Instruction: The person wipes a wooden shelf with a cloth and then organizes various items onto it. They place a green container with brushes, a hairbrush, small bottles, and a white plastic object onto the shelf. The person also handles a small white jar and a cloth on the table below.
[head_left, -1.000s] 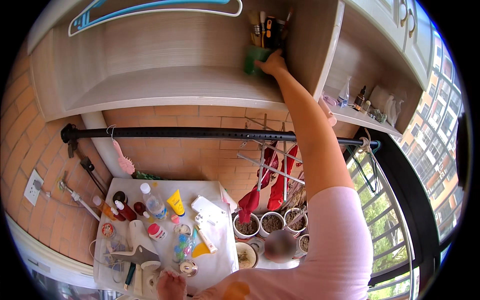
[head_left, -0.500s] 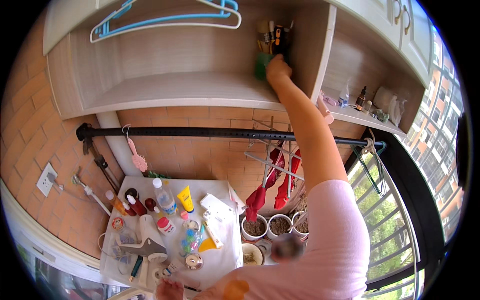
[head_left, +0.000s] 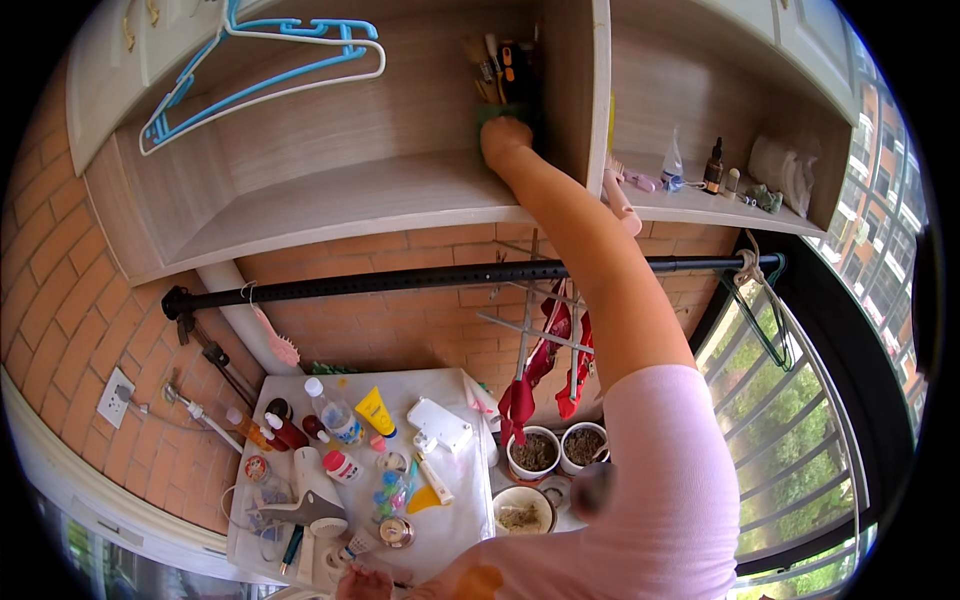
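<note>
My right arm reaches up into the open cabinet shelf (head_left: pixel 345 185). There my right hand (head_left: pixel 506 142) is closed at the front of a dark green container (head_left: pixel 490 115); its fingertips are hidden. Brushes (head_left: pixel 487 68) and a black-and-orange tool (head_left: pixel 511 66) stand upright in the container. Low in the picture, my left hand (head_left: pixel 366 583) is partly cut off beside the table's near edge. Its fingers are loosely apart, and I see nothing in them. A small fan-shaped white-and-grey piece (head_left: pixel 357 545) and a round-lidded jar (head_left: pixel 396 532) are closest to it.
Blue and white hangers (head_left: pixel 270 85) hang before the cabinet. A black rail (head_left: pixel 400 280) crosses below, with a folding rack (head_left: pixel 530 330) holding red cloth. The table (head_left: pixel 470 500) carries bottles, a yellow tube (head_left: pixel 376 412) and a hair dryer (head_left: pixel 318 505). Plant pots (head_left: pixel 522 510) stand right of it.
The view has shifted, so the cabinet sits further left and the table lower right. My right hand has moved from the container's right side to its front.
</note>
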